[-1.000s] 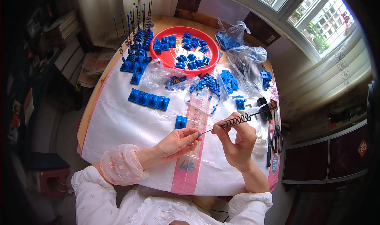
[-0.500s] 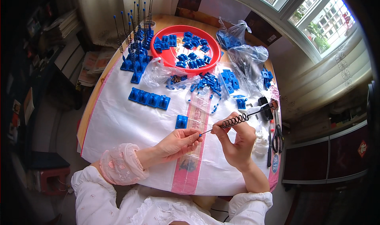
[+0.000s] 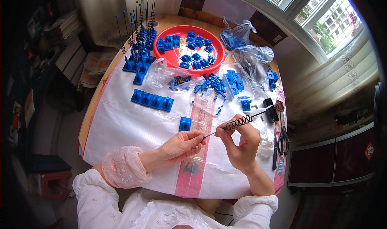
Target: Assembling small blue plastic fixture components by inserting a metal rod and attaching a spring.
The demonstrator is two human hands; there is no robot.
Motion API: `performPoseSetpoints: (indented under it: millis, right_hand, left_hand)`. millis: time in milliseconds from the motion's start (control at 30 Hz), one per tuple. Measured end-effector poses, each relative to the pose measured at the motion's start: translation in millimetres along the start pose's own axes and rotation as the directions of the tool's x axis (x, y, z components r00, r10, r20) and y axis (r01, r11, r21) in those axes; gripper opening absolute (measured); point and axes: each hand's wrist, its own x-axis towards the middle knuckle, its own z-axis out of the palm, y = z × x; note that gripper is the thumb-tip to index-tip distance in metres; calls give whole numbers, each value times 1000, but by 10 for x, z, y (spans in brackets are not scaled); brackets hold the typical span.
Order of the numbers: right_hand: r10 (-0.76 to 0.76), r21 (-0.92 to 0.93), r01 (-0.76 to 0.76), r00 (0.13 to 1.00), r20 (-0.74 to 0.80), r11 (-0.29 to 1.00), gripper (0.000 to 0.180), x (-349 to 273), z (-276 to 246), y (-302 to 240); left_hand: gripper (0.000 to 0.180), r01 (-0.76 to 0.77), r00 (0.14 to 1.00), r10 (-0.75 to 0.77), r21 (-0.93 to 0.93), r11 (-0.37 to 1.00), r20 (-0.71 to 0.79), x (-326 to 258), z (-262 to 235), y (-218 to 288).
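My right hand (image 3: 240, 142) grips a thin black rod with a black coil spring (image 3: 238, 122) wound around it. The rod slants up to the right above the white table cover (image 3: 121, 124). My left hand (image 3: 182, 145) pinches the rod's near end, where a small blue tip (image 3: 204, 136) shows between the fingertips. A single blue plastic base (image 3: 185, 124) lies just beyond my left hand.
A red round tray (image 3: 171, 56) of blue parts sits at the back. Finished rods stand upright in blue bases (image 3: 137, 47) at the back left, with a row of bases (image 3: 152, 100) nearer. Clear bags (image 3: 246, 55) of parts, scissors (image 3: 284, 139) and pens lie at the right edge.
The rod and spring have shifted slightly in my hands; both hands stay in nearly the same place over the table cover.
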Motion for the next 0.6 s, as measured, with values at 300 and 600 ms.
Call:
performPoseSetpoints:
  millis: [300,600]
  right_hand:
    - [-5,3,5,1000,3,1000,13,-9,-6,19]
    - [-14,-7,14,1000,9,1000,13,-5,-19,21]
  left_hand:
    - [20,5,999,-4,-33,999,40,19,-31,-20]
    - [18,4,999,-4,-17,1000,32,10,-18,-12]
